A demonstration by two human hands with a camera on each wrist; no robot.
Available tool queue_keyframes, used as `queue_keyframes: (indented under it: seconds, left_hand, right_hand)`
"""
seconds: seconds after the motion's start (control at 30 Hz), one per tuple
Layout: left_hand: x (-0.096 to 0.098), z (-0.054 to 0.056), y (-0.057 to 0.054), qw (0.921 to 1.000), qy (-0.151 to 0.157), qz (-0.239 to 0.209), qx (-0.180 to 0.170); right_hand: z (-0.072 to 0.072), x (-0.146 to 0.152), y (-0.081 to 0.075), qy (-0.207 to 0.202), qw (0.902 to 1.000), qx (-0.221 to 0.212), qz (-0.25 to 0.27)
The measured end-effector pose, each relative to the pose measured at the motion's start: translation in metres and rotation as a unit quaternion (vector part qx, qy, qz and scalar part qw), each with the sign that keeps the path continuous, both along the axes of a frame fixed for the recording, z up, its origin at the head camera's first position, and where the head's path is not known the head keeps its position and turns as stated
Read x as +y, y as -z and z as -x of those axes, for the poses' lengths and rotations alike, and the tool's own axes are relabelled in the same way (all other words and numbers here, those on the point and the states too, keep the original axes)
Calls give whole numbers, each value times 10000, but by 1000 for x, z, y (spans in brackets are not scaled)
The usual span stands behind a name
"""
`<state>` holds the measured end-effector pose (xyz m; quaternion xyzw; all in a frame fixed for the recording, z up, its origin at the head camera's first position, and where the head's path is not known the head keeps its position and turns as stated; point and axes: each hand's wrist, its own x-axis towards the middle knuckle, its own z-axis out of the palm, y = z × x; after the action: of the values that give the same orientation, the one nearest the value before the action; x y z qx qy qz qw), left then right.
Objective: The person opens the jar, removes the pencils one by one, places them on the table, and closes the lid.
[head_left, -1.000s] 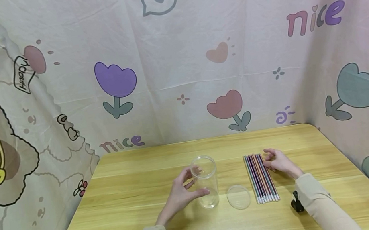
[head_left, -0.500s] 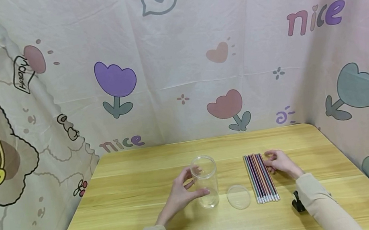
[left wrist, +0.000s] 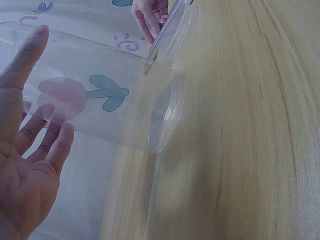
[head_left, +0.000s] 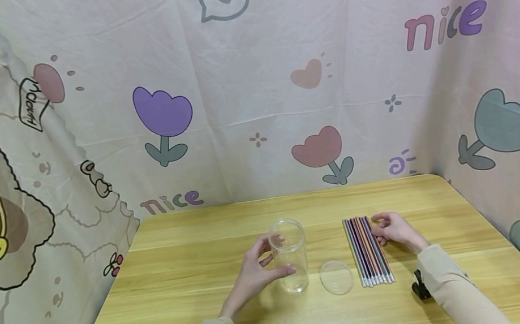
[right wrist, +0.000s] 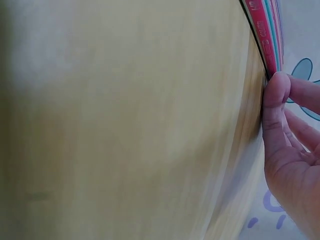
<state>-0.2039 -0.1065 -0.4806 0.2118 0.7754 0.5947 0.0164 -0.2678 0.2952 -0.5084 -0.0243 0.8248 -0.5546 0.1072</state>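
A clear plastic jar [head_left: 298, 259] stands upright on the table without a lid. My left hand [head_left: 252, 272] grips it from the left, thumb in front and fingers behind; the left wrist view shows the thumb and fingers [left wrist: 60, 145] about its wall. Several coloured pencils [head_left: 369, 252] lie side by side in a flat row, silvery ends toward me. My right hand [head_left: 394, 230] is at the right edge of this row, near the far ends. In the right wrist view, thumb and forefinger [right wrist: 276, 90] meet at the end of a red pencil [right wrist: 265, 35], pinching it.
A round clear lid [head_left: 336, 277] lies flat between the jar and the pencils. The wooden table [head_left: 179, 267] ends at a printed cloth [head_left: 244, 130] at the back and sides. A small black camera is strapped at each wrist.
My right hand shifts slightly right from the pencils, then back a little toward them; its fingers stay at the row's edge. The left hand, jar and lid have not moved.
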Motion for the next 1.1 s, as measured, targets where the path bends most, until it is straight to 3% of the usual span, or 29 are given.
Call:
queue_keyframes:
  seconds: [0.4,0.6,0.77,0.93,1.1]
  left_hand:
    - [0,0,0,10000,8,-30,-1]
    - [0,0,1,10000,12,-27,0]
    - [0,0,1,10000,-11,-11,-1]
    - [0,0,1,10000,13,-9,42]
    - [0,0,0,10000,11,5,55]
  right_hand:
    - [0,0,-1,-44,9999,121,-50]
    - [-2,-7,-6,-95,9958,774,-483]
    - [-9,-20,-10,-790,9879,1050,-828]
    - [-22,-33,-13,-1719,9728,1256,-915]
    - [-33,-46,-14,-2366,9541,1543,-994]
